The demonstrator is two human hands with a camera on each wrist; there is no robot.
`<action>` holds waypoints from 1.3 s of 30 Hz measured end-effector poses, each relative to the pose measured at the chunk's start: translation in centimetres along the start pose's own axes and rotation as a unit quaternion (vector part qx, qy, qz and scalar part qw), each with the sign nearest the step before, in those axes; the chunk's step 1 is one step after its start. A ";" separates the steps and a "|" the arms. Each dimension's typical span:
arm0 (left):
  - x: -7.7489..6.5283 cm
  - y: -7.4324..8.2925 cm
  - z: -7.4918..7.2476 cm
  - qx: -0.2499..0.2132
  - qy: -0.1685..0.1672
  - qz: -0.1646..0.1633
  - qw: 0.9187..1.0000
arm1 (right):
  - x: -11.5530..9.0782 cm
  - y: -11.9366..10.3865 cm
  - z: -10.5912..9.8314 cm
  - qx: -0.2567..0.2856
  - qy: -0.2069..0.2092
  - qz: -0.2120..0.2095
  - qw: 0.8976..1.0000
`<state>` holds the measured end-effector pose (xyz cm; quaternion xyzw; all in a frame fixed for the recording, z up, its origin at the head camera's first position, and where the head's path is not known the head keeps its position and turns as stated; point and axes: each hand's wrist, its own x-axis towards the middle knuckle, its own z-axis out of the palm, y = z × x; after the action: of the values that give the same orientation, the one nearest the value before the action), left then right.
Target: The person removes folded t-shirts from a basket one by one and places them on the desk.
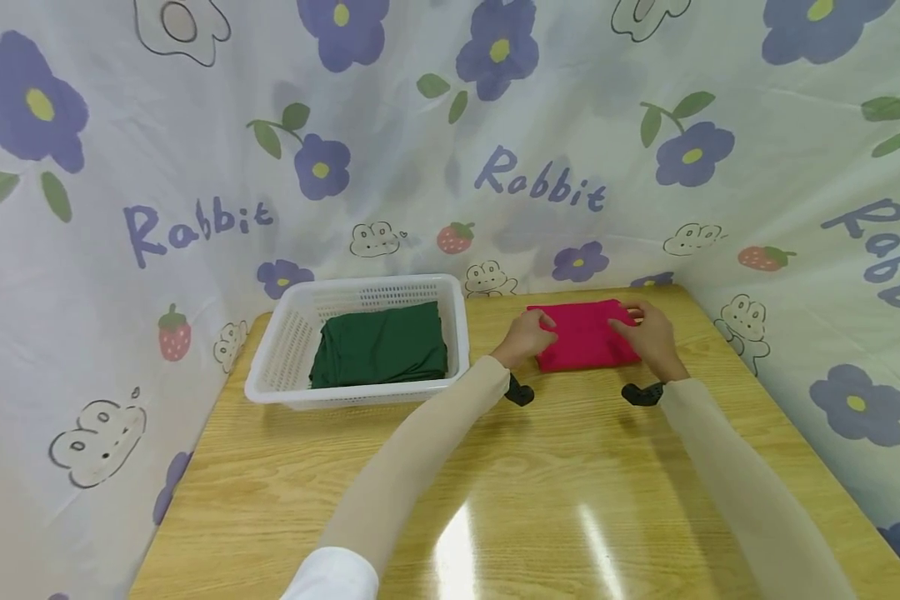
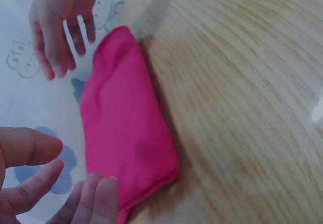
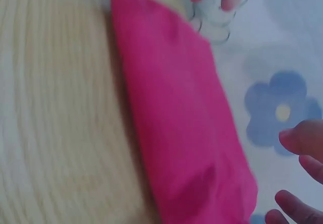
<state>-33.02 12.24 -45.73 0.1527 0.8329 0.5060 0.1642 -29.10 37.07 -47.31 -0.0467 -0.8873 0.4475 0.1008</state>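
Note:
A folded bright pink cloth (image 1: 583,340) lies flat on the wooden table, towards the back right. Over its left end is my left hand (image 1: 526,337), fingers loosely bent; in the left wrist view its fingertips (image 2: 105,196) come right up to the near end of the cloth. My right hand (image 1: 651,337) hovers by the opposite end with fingers spread. The right wrist view shows a gap between those fingers (image 3: 305,138) and the folded cloth (image 3: 176,113). Neither hand grips anything.
Left of the cloth stands a white plastic basket (image 1: 270,379) with perforated walls, holding a folded dark green cloth (image 1: 382,343). A patterned fabric curtain (image 1: 412,167) hangs behind and along both sides of the wooden table (image 1: 540,475). Dark devices sit at both wrists.

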 end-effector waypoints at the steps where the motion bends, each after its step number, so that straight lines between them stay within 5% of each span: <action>1: -0.1 0.2 -0.2 -0.001 -0.001 0.004 1.000 | 0.0 -0.4 0.2 0.008 -0.007 -0.002 1.000; 8: -0.8 1.6 -2.2 0.028 -0.011 0.049 0.998 | 0.2 -3.3 1.4 0.010 -0.043 -0.009 0.999; 17: -2.1 1.8 -6.6 0.018 -0.026 0.090 0.995 | -0.1 -6.7 3.0 0.017 -0.058 -0.046 0.997; 27: -4.5 1.1 -10.7 0.047 -0.026 0.074 0.996 | -0.8 -9.6 5.5 0.042 -0.094 -0.038 0.994; 39: -7.2 -0.9 -15.1 0.061 -0.009 0.066 0.996 | -1.5 -13.3 8.7 0.061 -0.126 -0.076 0.987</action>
<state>-33.10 -3.18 -39.09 0.2221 0.8485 0.4629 0.1285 -29.42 22.00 -41.86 0.0841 -0.8650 0.4940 0.0252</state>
